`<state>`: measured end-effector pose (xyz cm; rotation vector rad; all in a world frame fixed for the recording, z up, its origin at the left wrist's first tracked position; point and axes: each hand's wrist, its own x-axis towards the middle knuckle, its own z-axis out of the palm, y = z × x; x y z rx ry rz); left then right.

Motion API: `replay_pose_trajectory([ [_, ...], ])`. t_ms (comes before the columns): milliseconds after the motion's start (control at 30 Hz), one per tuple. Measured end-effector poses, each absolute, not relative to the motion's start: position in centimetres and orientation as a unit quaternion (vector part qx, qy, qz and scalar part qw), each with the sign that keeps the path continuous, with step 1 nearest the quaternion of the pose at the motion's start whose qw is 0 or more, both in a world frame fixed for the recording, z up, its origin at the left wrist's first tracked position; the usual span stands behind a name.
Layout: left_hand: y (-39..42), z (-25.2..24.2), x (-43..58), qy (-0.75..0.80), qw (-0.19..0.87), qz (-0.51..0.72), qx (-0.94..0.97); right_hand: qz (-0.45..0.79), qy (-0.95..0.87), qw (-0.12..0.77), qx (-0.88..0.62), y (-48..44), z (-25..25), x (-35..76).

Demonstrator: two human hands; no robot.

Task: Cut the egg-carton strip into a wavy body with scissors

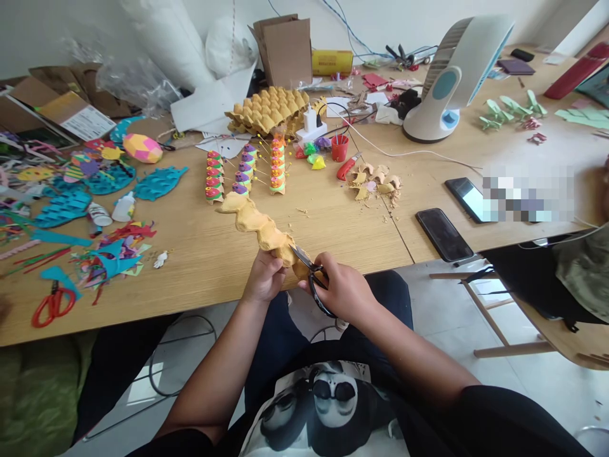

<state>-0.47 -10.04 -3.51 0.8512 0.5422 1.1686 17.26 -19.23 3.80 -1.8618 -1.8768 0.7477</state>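
Observation:
Near the table's front edge my left hand (264,277) grips a long strip of yellow egg carton (259,227), cut as a row of bumps. My right hand (346,287) is closed around the black handles of a pair of scissors (311,266). Their blades lie against the strip's near end, just right of my left fingers. Beyond the strip's far end stand three painted caterpillars made of carton bumps: a red and green one (214,178), a purple and orange one (245,170) and an orange one (278,166), with pin-like feelers.
Carton scraps (375,183) lie beside a red utility knife (348,166). Behind are stacked egg trays (269,109), a red cup (339,148) and a white fan (451,82). Phones (445,235) lie right. Red-handled scissors (54,304) and paper bits (114,257) lie left. People sit at both sides.

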Motion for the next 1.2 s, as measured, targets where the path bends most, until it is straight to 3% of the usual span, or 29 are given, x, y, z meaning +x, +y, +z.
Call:
replay_pose_trajectory([
  [1200,-10.0,-3.9,-0.3,0.259,0.720,0.527,0.371,0.213,-0.686,0.114,-0.687,-18.0,4.3,16.2],
])
